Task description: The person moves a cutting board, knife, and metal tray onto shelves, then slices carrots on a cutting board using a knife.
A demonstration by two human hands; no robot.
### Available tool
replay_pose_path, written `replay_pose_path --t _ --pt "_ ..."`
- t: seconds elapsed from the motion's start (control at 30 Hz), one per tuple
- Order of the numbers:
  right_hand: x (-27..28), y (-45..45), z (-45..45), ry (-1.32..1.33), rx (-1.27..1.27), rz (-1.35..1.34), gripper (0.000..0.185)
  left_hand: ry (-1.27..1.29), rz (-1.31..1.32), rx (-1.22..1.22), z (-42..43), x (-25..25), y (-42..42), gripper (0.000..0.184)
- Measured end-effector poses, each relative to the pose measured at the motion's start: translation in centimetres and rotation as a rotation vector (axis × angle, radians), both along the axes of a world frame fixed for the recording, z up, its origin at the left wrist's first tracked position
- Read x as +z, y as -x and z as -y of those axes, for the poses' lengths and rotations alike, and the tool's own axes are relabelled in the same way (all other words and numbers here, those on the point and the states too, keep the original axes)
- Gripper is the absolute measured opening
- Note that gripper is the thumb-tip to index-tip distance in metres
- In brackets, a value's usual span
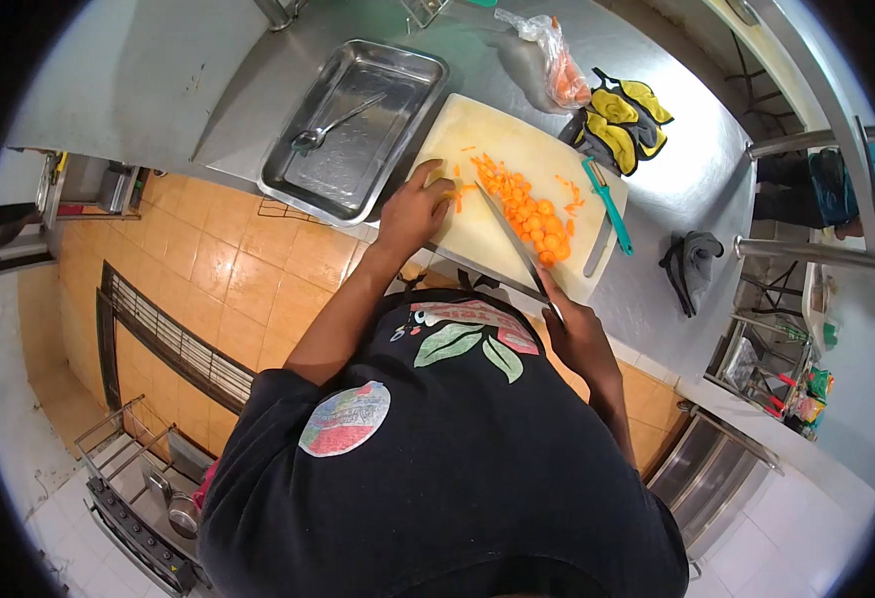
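A cream cutting board lies on the steel table with orange carrot slices and smaller carrot strips heaped on it. My right hand grips the handle of a long knife, whose blade rests over the board along the left side of the pile. At the board's left edge, my left hand has its fingers curled beside a few carrot bits; whatever is between the fingertips is too small to make out. A green peeler lies on the board's right edge.
Left of the board stands a steel tray with a spoon in it. Behind the board are a plastic bag of carrots and yellow-black gloves. A grey cloth item lies at right. Another person stands at far right.
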State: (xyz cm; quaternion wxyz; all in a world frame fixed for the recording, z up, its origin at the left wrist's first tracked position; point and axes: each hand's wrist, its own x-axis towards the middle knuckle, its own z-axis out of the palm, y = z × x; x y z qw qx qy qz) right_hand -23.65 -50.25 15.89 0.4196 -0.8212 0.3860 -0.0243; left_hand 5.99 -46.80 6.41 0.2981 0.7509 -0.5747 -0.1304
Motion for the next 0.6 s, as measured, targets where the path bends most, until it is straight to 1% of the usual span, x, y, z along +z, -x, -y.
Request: replay_pose_path --t 0.07,0.2,0.4,0.5,0.6 --pt "-0.6 0.3 -0.1 0.065 -0.004 0.049 0.066 0.011 -0.007 0.009 -0.1 -0.3 -0.1 0.019" --pt "-0.8 0.5 -0.2 0.047 -0.001 0.036 0.066 0.055 0.017 0.059 -0.7 -0.8 0.0 0.012" --pt "-0.7 -0.6 -0.6 0.029 0.042 0.029 0.064 0.095 0.049 0.171 -1.2 -0.8 0.9 0.014" --pt "-0.9 -1.1 -0.7 -0.005 0.07 0.013 0.064 0.16 0.06 0.171 -1.6 -1.5 0.9 0.015" --pt "-0.9 -1.8 -0.7 -0.048 0.098 0.006 0.065 0.156 0.025 0.155 -1.8 -1.3 0.7 0.015"
